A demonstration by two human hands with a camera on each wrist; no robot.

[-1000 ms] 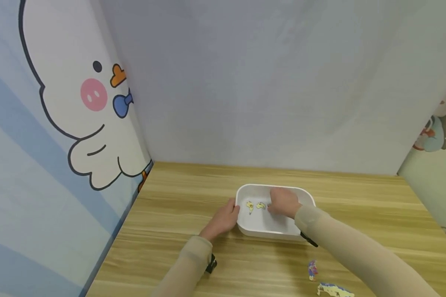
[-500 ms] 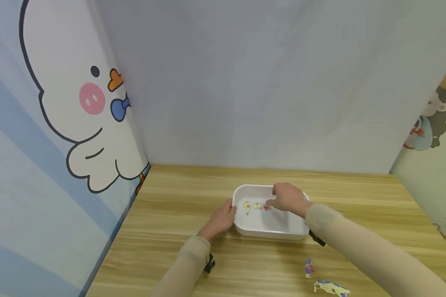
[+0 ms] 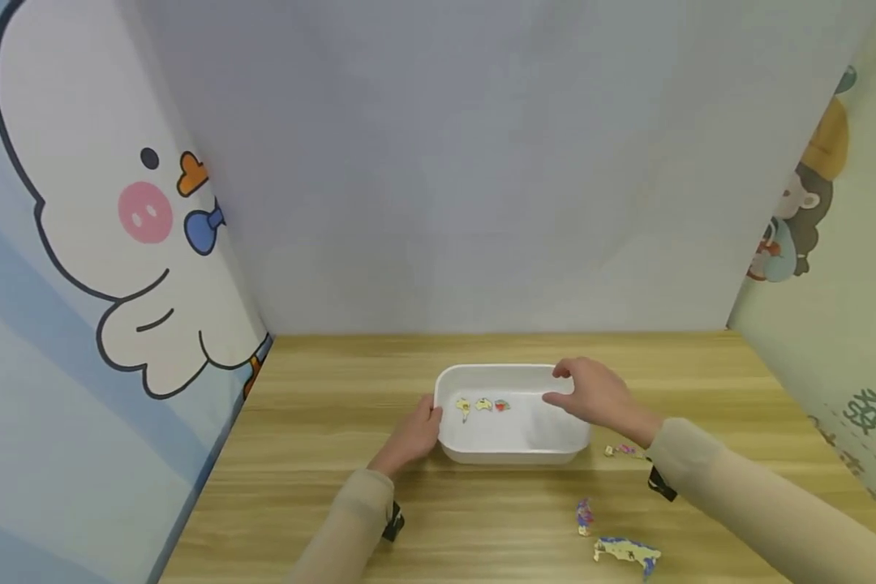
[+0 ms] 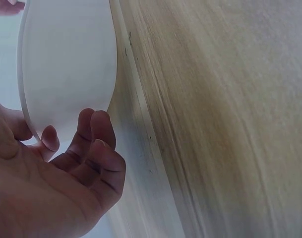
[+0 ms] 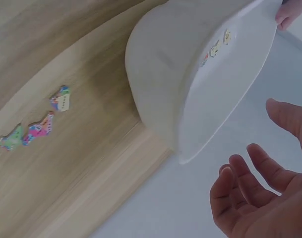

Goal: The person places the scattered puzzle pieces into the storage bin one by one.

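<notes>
My left hand grips the left end of a white plastic bin, thumb at the rim. In the left wrist view its fingers curl against the bin's outer wall. Inside the bin, three small flat printed cutouts lie in a row: a yellowish one, another yellowish one and a red and green one. My right hand hovers over the bin's right end, thumb and fingers spread, nothing between them. The right wrist view also shows this open hand beside the rim.
Right of the bin, several small colourful cutouts lie on the wooden table. Nearer the front are a purple and red cutout and a longer yellow and blue one. A grey curtain hangs behind.
My right hand has let go of the red and green cutout, leaving it in the row, and has moved up and right with fingers parted. My left hand keeps its hold; the head view has shifted.
</notes>
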